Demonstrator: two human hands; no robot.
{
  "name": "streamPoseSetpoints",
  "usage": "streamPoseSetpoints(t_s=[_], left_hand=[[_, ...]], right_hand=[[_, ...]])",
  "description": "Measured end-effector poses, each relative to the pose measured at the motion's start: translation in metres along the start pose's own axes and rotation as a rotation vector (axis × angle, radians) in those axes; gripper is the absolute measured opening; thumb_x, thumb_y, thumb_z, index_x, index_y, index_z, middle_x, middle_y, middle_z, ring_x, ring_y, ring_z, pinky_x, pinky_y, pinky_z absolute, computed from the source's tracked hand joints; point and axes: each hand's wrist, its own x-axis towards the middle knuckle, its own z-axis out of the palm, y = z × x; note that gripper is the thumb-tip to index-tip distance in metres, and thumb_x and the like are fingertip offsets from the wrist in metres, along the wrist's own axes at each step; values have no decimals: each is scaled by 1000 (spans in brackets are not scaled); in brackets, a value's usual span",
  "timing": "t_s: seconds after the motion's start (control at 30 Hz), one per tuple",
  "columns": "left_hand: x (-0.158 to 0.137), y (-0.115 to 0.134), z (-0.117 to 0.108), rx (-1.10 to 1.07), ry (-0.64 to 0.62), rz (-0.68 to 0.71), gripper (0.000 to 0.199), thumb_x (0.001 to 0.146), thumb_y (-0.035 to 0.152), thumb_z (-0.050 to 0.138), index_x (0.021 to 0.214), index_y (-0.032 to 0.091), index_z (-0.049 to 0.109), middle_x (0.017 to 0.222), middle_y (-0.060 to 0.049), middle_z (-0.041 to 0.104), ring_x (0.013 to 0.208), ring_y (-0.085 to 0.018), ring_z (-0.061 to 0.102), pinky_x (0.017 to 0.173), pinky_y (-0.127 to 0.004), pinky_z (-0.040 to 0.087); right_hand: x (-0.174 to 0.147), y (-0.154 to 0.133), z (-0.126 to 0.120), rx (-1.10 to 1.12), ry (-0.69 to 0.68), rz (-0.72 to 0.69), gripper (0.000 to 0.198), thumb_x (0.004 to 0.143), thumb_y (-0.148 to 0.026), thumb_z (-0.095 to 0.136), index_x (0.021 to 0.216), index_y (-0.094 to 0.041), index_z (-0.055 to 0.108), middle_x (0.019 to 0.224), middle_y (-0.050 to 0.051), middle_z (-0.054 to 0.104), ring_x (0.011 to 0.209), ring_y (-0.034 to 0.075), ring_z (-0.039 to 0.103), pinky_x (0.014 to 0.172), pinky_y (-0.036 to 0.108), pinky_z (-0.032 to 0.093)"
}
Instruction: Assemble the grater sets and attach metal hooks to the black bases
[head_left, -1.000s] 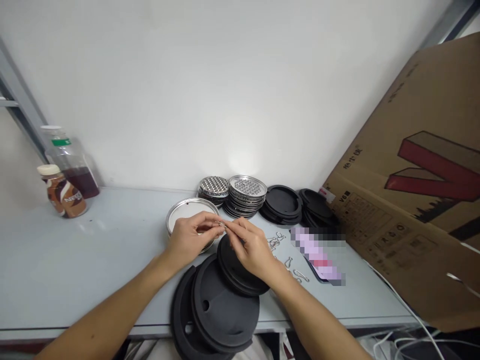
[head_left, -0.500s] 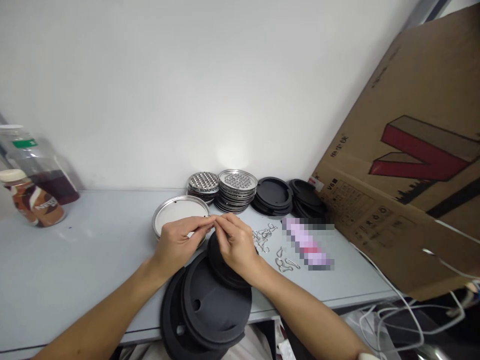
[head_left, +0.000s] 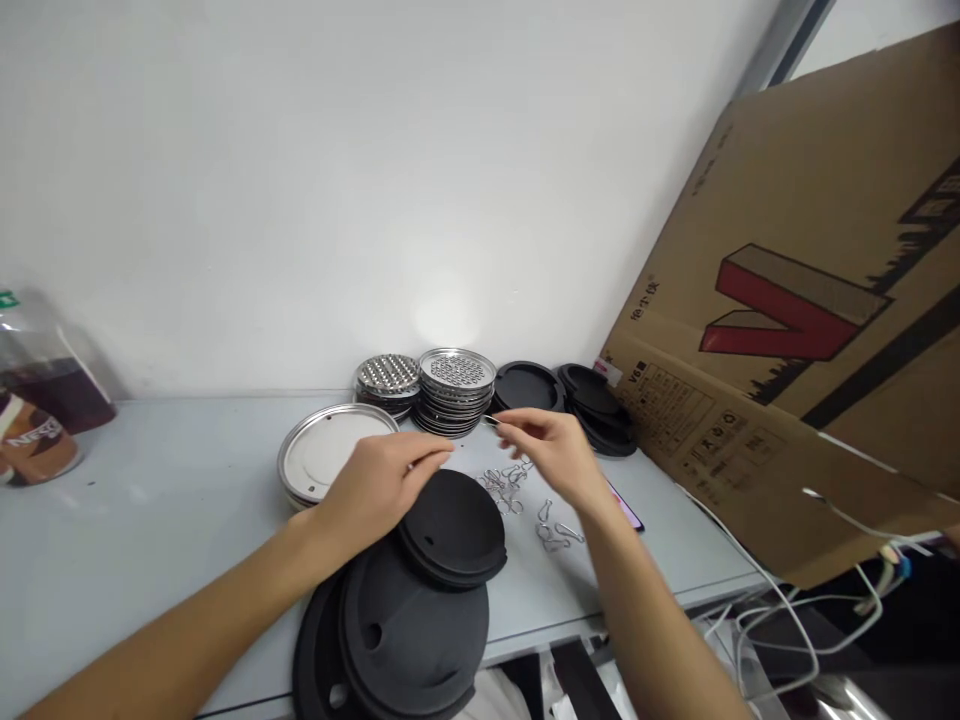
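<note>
Your right fingers pinch a metal piece that slackening could drop; your left fingers bunch together, hold unclear.

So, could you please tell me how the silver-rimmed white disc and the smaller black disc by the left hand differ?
The white disc has a pale face and a shiny rim; the black disc is dark throughout. The left hand partly hides the white disc, while most of the black disc's face shows. Both are round.
</note>
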Motion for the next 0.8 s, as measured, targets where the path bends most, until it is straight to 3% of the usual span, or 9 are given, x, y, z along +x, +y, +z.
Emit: streamPoseSetpoints(t_s=[0.07, 0.13, 0.23, 0.33, 0.43, 0.53, 0.63, 0.73, 0.8], left_hand=[[22, 11, 14, 34, -253, 45, 26, 97, 25, 49, 101, 21, 74, 103, -4, 76, 95, -20, 69, 85, -28, 48], [44, 18, 36, 65, -468, 63, 26, 94, 21, 50, 88, 19, 75, 88, -6, 76, 83, -20, 69, 78, -28, 47], [69, 23, 73, 77, -590, 73, 16, 85, 17, 60, 76, 19, 74, 74, -5, 74, 71, -19, 67, 70, -26, 46], [80, 23, 94, 94, -661, 80, 12, 80, 16, 66, 83, 20, 76, 79, -5, 75, 75, -20, 68, 71, -25, 47], [75, 27, 84, 105, -681, 85, 21, 86, 21, 61, 101, 23, 75, 95, -7, 76, 87, -22, 70, 77, -26, 48], [52, 38, 56, 126, -665, 87, 35, 91, 37, 57, 120, 22, 69, 111, -13, 72, 102, -30, 67, 82, -35, 50], [16, 52, 33, 241, -713, 104, 57, 77, 56, 70, 119, 17, 68, 106, -17, 71, 99, -38, 66, 80, -44, 52], [-12, 58, 29, 358, -737, 105, 36, 78, 34, 73, 109, 14, 69, 97, -16, 71, 92, -36, 68, 78, -44, 53], [-16, 56, 31, 323, -673, 83, 34, 80, 18, 66, 113, 16, 68, 99, -14, 71, 92, -32, 68, 80, -42, 53]], right_hand=[[-14, 21, -31, -263, 47, 65, 27, 82, -37, 64, 93, -16, 76, 74, 6, 73, 60, 18, 64, 55, 28, 50], [-31, 43, -51, -430, 31, 131, 30, 85, -37, 57, 93, -16, 77, 73, 7, 72, 62, 20, 64, 57, 29, 48], [-53, 67, -58, -552, -11, 203, 34, 85, -36, 51, 93, -15, 77, 82, 9, 75, 70, 23, 67, 66, 32, 49], [-59, 76, -51, -602, -41, 169, 33, 85, -33, 50, 93, -17, 78, 91, 10, 75, 82, 25, 67, 77, 35, 48], [-57, 76, -47, -611, -25, 122, 32, 84, -33, 51, 94, -18, 78, 95, 10, 74, 83, 25, 67, 79, 36, 48], [-57, 76, -49, -559, 6, 145, 34, 85, -36, 52, 99, -16, 76, 96, 11, 74, 70, 23, 66, 68, 35, 49], [-60, 80, -49, -519, 51, 178, 37, 87, -40, 52, 102, -14, 75, 81, 10, 74, 60, 22, 63, 59, 34, 48], [-63, 83, -44, -487, 113, 145, 37, 87, -43, 55, 98, -15, 76, 72, 9, 72, 58, 22, 62, 57, 33, 48], [-62, 80, -38, -435, 147, 99, 37, 88, -44, 56, 97, -15, 76, 77, 10, 73, 60, 22, 63, 57, 33, 49]])
